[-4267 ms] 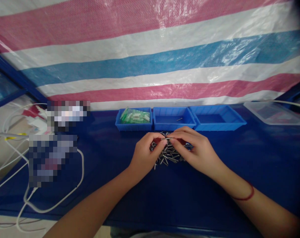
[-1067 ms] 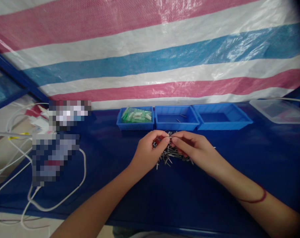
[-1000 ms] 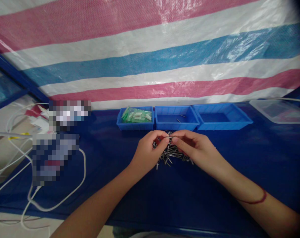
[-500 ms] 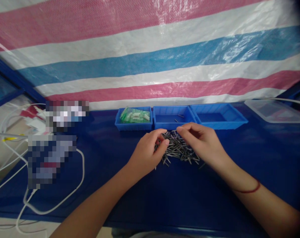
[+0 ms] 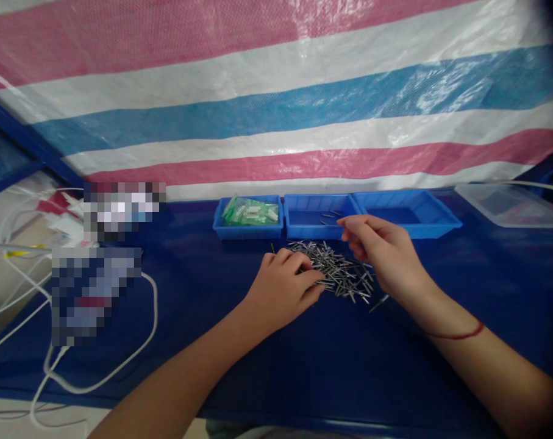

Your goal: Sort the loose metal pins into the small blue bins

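A loose heap of thin metal pins (image 5: 342, 271) lies on the blue tabletop in front of the bins. My left hand (image 5: 283, 289) rests at the left side of the heap, its fingers bent in among the pins; which ones it grips is hidden. Raised above the heap's far right side is my right hand (image 5: 383, 250), thumb and fingertips pinched together at the front rim of the middle blue bin (image 5: 306, 231). Anything in that pinch is too small to make out. A few pins lie inside the middle bin.
Left of it, a blue bin (image 5: 249, 232) holds green-and-white packets (image 5: 253, 212). Another blue bin (image 5: 411, 230) stands at right, beside a clear plastic lid (image 5: 509, 207). White cables (image 5: 155, 305) and blurred-out items occupy the left. A striped sheet (image 5: 276, 122) hangs behind.
My right hand has lifted from the heap up and right to the middle bin. My left hand has shifted slightly right and down, its fingers curling into the pins.
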The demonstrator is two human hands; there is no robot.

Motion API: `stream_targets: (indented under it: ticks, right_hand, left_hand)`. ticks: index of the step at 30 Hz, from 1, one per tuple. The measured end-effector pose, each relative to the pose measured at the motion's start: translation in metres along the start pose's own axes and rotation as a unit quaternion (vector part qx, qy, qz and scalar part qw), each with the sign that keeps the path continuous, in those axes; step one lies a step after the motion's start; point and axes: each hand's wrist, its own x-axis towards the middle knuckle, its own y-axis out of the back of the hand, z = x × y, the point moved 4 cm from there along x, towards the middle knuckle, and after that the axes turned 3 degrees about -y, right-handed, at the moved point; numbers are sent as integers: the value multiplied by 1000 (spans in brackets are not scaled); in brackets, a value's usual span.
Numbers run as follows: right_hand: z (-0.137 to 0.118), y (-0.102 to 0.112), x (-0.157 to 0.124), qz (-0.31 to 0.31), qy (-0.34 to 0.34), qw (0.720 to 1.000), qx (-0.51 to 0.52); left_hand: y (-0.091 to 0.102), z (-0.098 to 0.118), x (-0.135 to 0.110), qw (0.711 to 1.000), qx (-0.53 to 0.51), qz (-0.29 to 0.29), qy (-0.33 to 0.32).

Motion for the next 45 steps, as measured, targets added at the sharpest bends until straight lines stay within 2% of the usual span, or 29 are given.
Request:
stream_targets:
  ticks: [5, 10, 15, 19, 24, 28, 32, 35, 38, 45]
  right_hand:
    - [2, -12, -12, -57, 36, 994, -84]
    - [-4, -19, -22, -86, 98, 984, -124]
    - [-4, -18, -24, -91, 121, 979, -133]
    - [-5, -17, -24, -92, 130, 976, -148]
    - [-7, -11, -23, -74, 138, 968, -197]
    - [-9, -17, -25, -138, 140, 950, -244]
    - [-11, -24, -31, -184, 138, 938, -258]
    - [-9, -26, -34, -198, 129, 944, -230]
    - [-5, -28, -35, -218, 107, 953, -180]
    - [-7, -33, -37, -232, 59, 964, -114]
  left_hand:
    - [-12, 5, 5, 999, 34, 4, 14]
    - [-12, 8, 5, 998, 68, 2, 12]
    - [-17, 9, 2, 994, 104, 13, -3]
    - [-16, 8, 2, 995, 91, 34, 6]
    - [-1, -3, 2, 994, 10, 82, 71]
    - [7, -16, 0, 981, -79, 123, 125]
    - [9, -21, -1, 964, -167, 158, 136]
    - [9, -22, -2, 939, -245, 188, 151]
    - [8, -23, -3, 917, -301, 192, 179]
    - [11, -20, -3, 911, -317, 186, 185]
